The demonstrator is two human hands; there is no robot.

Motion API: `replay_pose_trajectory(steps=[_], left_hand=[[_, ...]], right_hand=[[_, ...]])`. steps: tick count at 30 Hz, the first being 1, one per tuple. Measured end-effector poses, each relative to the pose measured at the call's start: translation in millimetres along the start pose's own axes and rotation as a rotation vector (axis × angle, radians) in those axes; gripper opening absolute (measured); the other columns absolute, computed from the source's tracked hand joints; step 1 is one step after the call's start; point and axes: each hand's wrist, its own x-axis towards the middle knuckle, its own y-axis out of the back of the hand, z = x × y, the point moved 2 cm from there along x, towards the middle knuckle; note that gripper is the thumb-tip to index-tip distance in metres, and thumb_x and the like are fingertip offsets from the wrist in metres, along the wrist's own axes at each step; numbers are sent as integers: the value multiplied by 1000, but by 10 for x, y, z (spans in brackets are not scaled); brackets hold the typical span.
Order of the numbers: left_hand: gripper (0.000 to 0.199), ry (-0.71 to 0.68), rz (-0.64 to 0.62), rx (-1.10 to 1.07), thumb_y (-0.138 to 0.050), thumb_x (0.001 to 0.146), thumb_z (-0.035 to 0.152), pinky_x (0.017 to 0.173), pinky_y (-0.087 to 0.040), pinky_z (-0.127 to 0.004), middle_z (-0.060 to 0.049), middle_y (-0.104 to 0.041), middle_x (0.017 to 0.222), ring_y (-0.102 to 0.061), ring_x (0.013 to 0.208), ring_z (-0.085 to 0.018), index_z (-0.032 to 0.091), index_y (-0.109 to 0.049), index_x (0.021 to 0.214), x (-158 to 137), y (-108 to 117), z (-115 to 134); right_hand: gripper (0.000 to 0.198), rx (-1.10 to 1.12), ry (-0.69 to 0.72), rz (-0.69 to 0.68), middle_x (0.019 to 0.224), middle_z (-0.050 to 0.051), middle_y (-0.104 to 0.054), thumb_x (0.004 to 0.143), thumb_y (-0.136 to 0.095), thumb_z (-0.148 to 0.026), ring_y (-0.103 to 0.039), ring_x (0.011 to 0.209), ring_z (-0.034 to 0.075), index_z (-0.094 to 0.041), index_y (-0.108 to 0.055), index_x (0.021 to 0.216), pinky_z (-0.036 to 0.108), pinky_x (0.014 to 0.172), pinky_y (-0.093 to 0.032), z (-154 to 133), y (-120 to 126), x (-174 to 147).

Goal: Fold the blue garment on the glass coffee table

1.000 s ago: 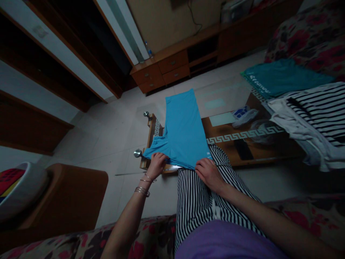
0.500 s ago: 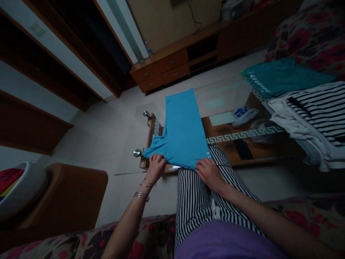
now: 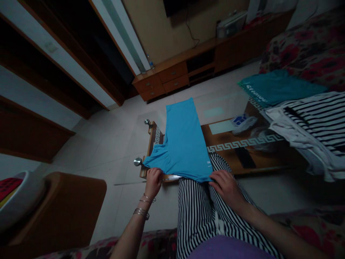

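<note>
The blue garment (image 3: 184, 140) lies beyond the fingers (image 3: 219, 176) pinching its near edge.

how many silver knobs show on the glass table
2: the far knob at the left end, and the near knob beside the blue garment, past the left hand. More may be hidden under the clothes at right.

From my end, on the head view, I go straight to the teal garment (image 3: 285, 88) over on the right: white lettering (image 3: 257, 94), one slanting line of it, maybe an S up front, but I can't make out the word! Down to the blue garment (image 3: 183, 136), and there's a tiny white mark (image 3: 208, 162) near its lower right corner, too small for me to read!
</note>
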Motion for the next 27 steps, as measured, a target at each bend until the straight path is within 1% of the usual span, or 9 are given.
replay_pose_trajectory(steps=[2, 4, 7, 10, 14, 19, 23, 25, 27], left_hand=[[15, 190, 118, 75, -44, 90, 19, 85, -41, -41, -10, -62, 98, -54, 96, -25, 20, -59, 94, 98, -15, -151], [24, 459, 207, 183, -45, 91, 30, 85, -42, -47, -16, -61, 106, -53, 103, -31, 16, -59, 105, 232, -28, -344], [42, 783, 173, 220, -52, 86, 47, 81, -42, -52, -23, -60, 110, -52, 107, -39, 12, -59, 108, 422, -59, -647], [31, 830, 61, 87, -64, 75, 44, 79, -43, -46, -18, -64, 100, -56, 101, -36, 16, -62, 89, 535, -72, -877], [13, 853, 49, -36, -65, 71, 28, 71, -41, -33, -7, -62, 75, -59, 80, -25, 19, -55, 69, 534, -5, -1056], [16, 944, 135, -221, -66, 63, 15, 65, -39, -27, 1, -53, 64, -55, 69, -18, 18, -51, 66, 432, 56, -1149], [20, 1021, 216, -476, -70, 61, 14, 65, -42, -24, 1, -57, 66, -57, 70, -16, 16, -57, 75, 330, 47, -1180], [24, 1062, 239, -636, -72, 59, 16, 62, -44, -24, 2, -58, 65, -58, 66, -15, 15, -59, 80, 281, 44, -1170], [29, 1086, 253, -806, -74, 59, 19, 58, -45, -24, 1, -60, 66, -57, 61, -14, 14, -61, 85, 246, 55, -1132]], right_hand=[[24, -37, -96, 52, 104, 11, -64, 95, -51, -32, -57, 99, 24, -19, -59, 113, 39, 86, -46, 108, 17, -47], [32, -76, -137, 62, 107, 13, -63, 95, -50, -34, -57, 99, 26, -18, -55, 122, 41, 84, -47, 137, -1, -45], [41, -123, -100, -5, 108, 12, -62, 92, -54, -28, -56, 97, 27, -19, -50, 132, 41, 80, -47, 46, -66, 31], [37, -133, -43, -55, 100, 9, -62, 88, -52, -11, -57, 91, 24, -22, -59, 122, 36, 76, -46, -62, -110, 109], [36, -86, -31, -105, 91, 5, -62, 81, -47, 0, -57, 83, 19, -24, -68, 99, 32, 74, -45, -61, -70, 101], [37, -41, -53, -226, 98, 5, -63, 81, -52, -6, -59, 91, 21, -25, -67, 110, 36, 80, -49, 23, 69, 124], [32, 157, -96, -186, 110, 10, -65, 91, -45, -19, -60, 103, 23, -21, -65, 116, 42, 92, -49, -19, -12, 586], [37, 376, -128, -206, 121, 12, -63, 94, -40, -23, -59, 111, 22, -19, -61, 124, 42, 100, -46, -128, -234, 952], [44, 623, -168, -264, 134, 13, -57, 93, -43, -28, -55, 121, 22, -17, -54, 134, 42, 107, -42, -296, -579, 1329]])
